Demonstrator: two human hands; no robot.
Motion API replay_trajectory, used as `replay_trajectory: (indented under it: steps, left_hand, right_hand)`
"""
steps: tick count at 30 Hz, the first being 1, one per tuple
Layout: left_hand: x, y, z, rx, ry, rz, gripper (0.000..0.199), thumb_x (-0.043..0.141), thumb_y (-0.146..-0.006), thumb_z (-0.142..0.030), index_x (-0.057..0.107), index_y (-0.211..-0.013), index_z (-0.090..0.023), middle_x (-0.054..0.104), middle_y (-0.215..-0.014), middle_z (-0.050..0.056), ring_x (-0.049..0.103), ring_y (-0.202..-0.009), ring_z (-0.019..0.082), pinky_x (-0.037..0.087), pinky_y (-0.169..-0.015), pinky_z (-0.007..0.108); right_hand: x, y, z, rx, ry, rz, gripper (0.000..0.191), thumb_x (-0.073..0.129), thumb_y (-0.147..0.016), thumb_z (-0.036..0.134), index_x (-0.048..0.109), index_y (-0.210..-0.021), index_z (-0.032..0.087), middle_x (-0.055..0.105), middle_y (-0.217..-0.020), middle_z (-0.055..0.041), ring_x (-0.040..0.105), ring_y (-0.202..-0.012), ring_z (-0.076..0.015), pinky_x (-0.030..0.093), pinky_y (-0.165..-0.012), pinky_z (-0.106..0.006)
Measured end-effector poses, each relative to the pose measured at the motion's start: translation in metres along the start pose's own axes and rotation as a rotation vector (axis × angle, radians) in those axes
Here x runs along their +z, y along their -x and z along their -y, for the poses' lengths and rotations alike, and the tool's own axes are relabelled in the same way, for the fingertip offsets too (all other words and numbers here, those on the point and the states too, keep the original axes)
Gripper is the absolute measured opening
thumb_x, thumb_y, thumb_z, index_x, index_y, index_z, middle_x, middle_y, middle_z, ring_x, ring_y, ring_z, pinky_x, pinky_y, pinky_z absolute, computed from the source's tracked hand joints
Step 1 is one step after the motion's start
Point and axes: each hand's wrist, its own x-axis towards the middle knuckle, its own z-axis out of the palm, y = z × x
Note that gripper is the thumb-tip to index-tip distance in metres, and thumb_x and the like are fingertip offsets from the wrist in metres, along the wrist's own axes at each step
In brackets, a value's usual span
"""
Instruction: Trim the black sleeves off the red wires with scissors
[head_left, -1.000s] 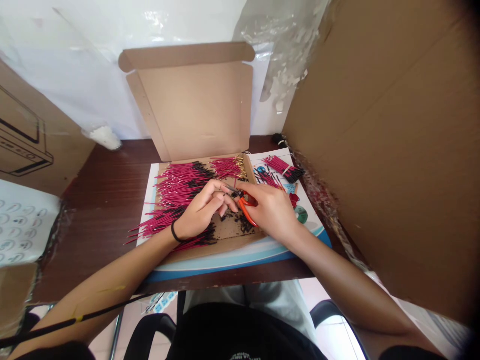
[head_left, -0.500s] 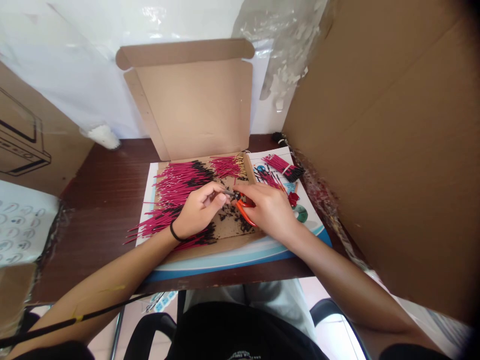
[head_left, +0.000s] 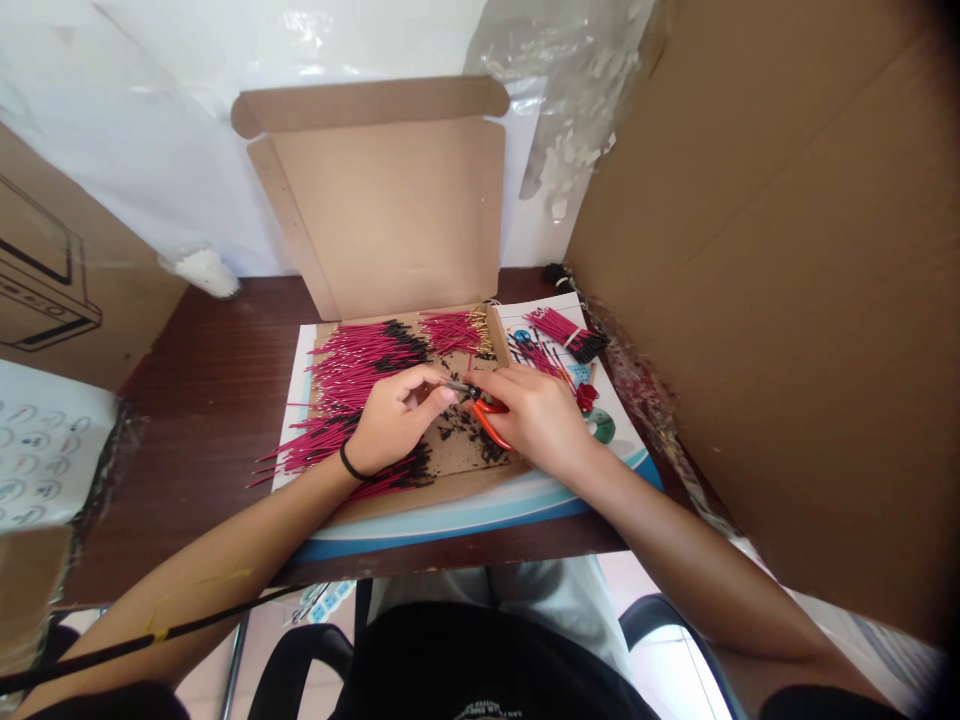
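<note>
In the head view my right hand [head_left: 544, 410] is wrapped round a pair of pliers with orange handles [head_left: 491, 428]. Their dark metal jaws [head_left: 459, 387] point left and reach the fingertips of my left hand [head_left: 401, 415]. That hand is closed in a pinch at the jaws; whatever lies between its thumb and fingers is too small to make out. Beside and under my left wrist lie many magenta wires with black ends [head_left: 349, 370]. Small black scraps [head_left: 480, 440] are scattered below the pliers. Behind my hands sits a pile of magenta wires with gold-coloured tips [head_left: 454, 332].
An open cardboard box, its lid [head_left: 397, 215] upright at the back, holds the wires. On the right lie a tied wire bundle [head_left: 566, 333], loose wires [head_left: 536, 352] and a small red item [head_left: 587, 397]. A tall cardboard panel [head_left: 765, 260] walls off the right side.
Both hands stay in nearly the same place. The lower orange handle has shifted very slightly toward the upper one.
</note>
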Motion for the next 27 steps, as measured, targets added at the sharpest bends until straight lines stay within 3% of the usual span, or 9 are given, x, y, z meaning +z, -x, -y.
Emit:
replay_trajectory:
  steps: [7, 14, 21, 27]
  left_hand:
    - [-0.0007, 0.0018, 0.0012, 0.009, -0.027, 0.016, 0.029, 0.065, -0.082, -0.042, 0.068, -0.076, -0.014, 0.073, -0.073, 0.007, 0.065, -0.062, 0.014, 0.05, -0.055, 0.022]
    - [0.0012, 0.0003, 0.0028, 0.006, 0.076, 0.034, 0.03, 0.058, -0.087, -0.042, 0.067, -0.081, -0.015, 0.07, -0.071, 0.005, 0.058, -0.055, 0.01, 0.048, -0.053, 0.021]
    - [0.0013, -0.0003, 0.002, -0.004, 0.063, 0.039, 0.033, 0.054, -0.089, -0.045, 0.064, -0.082, -0.014, 0.069, -0.071, 0.005, 0.058, -0.056, 0.009, 0.048, -0.053, 0.02]
    - [0.0004, 0.0011, 0.0032, 0.018, 0.011, 0.068, 0.033, 0.051, -0.091, -0.043, 0.063, -0.079, -0.014, 0.068, -0.071, 0.005, 0.058, -0.057, 0.009, 0.047, -0.054, 0.02]
  right_hand:
    - [0.0013, 0.0024, -0.0042, 0.012, 0.083, 0.037, 0.016, 0.062, -0.083, 0.018, 0.071, -0.096, 0.018, 0.074, -0.084, -0.0051, 0.067, -0.076, -0.0192, 0.045, -0.062, -0.026]
    - [-0.0008, -0.0005, -0.0012, 0.082, -0.001, -0.071, 0.025, 0.06, -0.086, 0.022, 0.07, -0.108, 0.018, 0.076, -0.088, -0.0046, 0.068, -0.077, -0.0185, 0.049, -0.067, -0.027]
    - [-0.001, -0.0009, 0.001, 0.054, -0.03, -0.032, 0.026, 0.058, -0.088, 0.028, 0.069, -0.11, 0.018, 0.075, -0.098, -0.0061, 0.068, -0.084, -0.0185, 0.051, -0.074, -0.028]
    - [-0.0003, -0.0004, -0.0026, 0.019, 0.001, 0.002, 0.022, 0.059, -0.088, 0.03, 0.069, -0.105, 0.019, 0.074, -0.092, -0.0048, 0.066, -0.083, -0.018, 0.047, -0.071, -0.027]
